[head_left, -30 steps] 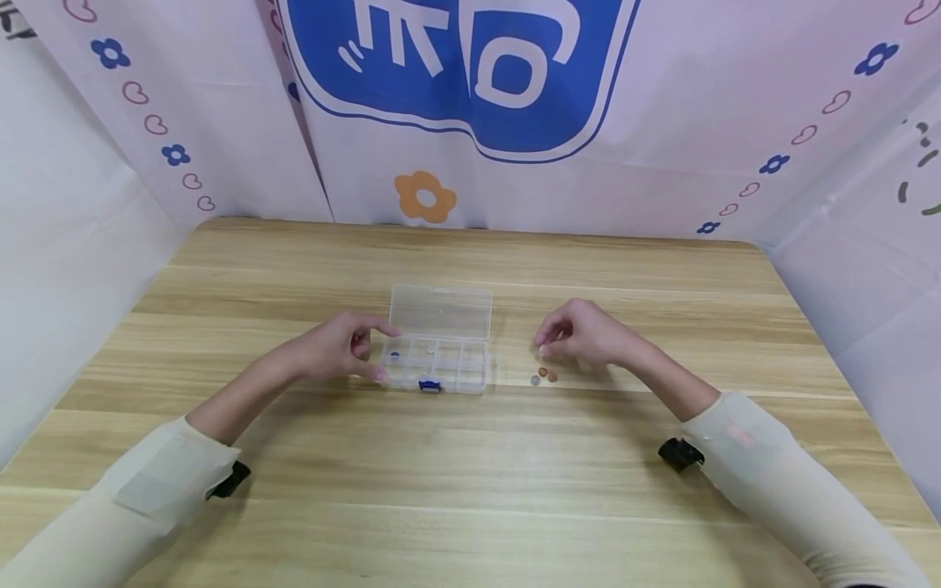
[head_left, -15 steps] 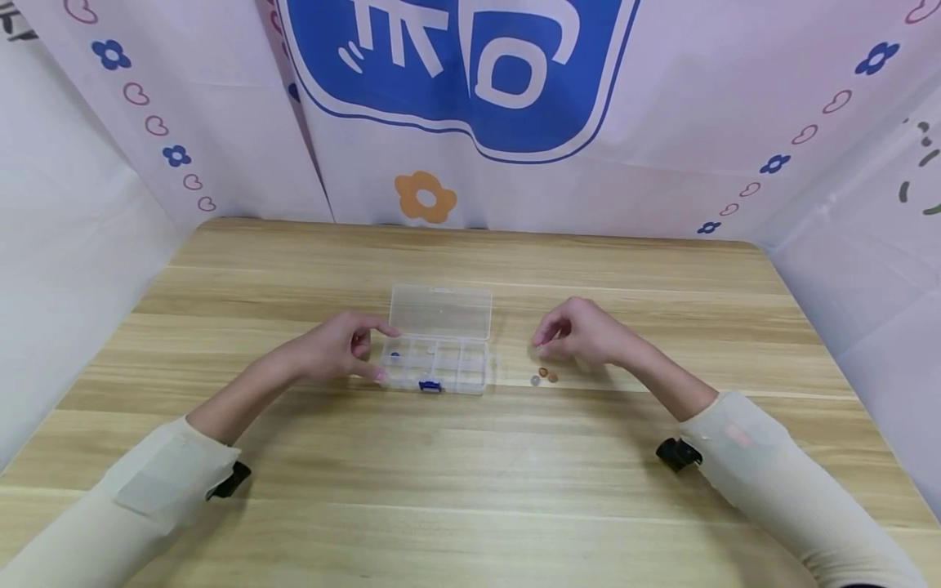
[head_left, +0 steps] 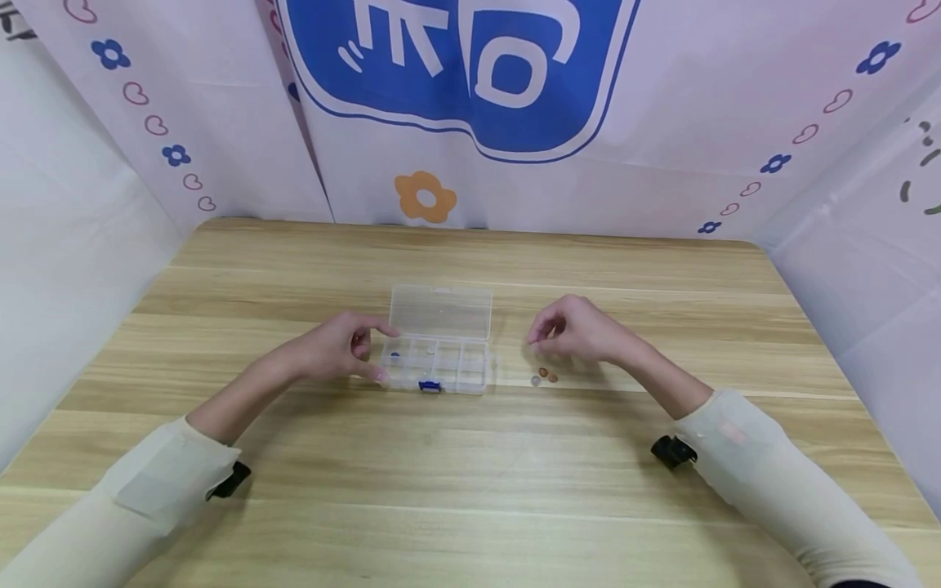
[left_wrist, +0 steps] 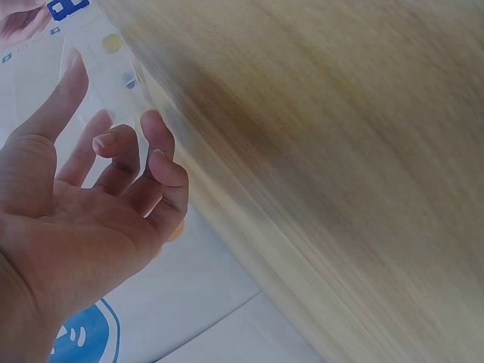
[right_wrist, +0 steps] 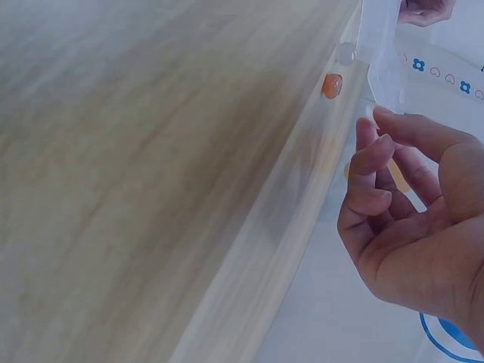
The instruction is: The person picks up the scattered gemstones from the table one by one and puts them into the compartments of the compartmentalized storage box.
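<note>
A clear plastic compartment box (head_left: 470, 365) with a blue latch lies with its lid (head_left: 441, 312) folded back. My left hand (head_left: 334, 347) holds the box's left end between thumb and index finger; its other fingers are loosely curled in the left wrist view. Inside, a blue bead (head_left: 394, 355) and a whitish bead (head_left: 430, 350) sit in separate back compartments. Right of the box, my right hand (head_left: 577, 331) pinches a small clear bead (right_wrist: 370, 112), mostly covered by the fingertips. Below that hand lie two orange-brown beads (head_left: 543, 371) and a clear bead (head_left: 535, 380).
The wooden table (head_left: 441, 490) reaches back to a white printed curtain (head_left: 625, 196). White cloth also hangs at both sides. Both forearms wear light sleeves, with a black device (head_left: 672, 452) under the right one.
My right hand has moved slightly left, toward the box, with the clear bead in its pinch. My left hand and the box have stayed in place.
</note>
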Tool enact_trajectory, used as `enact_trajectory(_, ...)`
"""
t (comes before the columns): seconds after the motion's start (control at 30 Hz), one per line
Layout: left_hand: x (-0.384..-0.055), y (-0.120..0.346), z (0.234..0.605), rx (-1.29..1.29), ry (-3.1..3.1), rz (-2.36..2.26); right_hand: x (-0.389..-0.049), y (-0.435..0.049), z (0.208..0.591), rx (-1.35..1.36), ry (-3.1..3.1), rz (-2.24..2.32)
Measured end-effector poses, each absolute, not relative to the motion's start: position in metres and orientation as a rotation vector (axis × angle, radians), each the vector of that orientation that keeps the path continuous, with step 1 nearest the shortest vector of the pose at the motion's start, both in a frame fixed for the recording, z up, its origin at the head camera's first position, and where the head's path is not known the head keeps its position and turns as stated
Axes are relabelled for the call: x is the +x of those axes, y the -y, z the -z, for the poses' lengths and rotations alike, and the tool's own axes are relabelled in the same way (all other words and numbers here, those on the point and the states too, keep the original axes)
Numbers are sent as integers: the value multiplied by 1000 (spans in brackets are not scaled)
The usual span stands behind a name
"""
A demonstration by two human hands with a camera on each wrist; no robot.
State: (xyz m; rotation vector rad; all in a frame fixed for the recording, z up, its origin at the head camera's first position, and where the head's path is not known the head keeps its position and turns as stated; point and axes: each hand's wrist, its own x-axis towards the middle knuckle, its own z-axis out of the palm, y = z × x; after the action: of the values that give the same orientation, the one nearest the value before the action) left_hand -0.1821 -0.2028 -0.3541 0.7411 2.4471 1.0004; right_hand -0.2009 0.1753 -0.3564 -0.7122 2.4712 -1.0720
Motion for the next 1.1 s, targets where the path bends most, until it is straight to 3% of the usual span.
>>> enact_trajectory(1.1, -182, 202, 354, 730, -2457, -986, -202, -161, 350, -748, -2478, 1101)
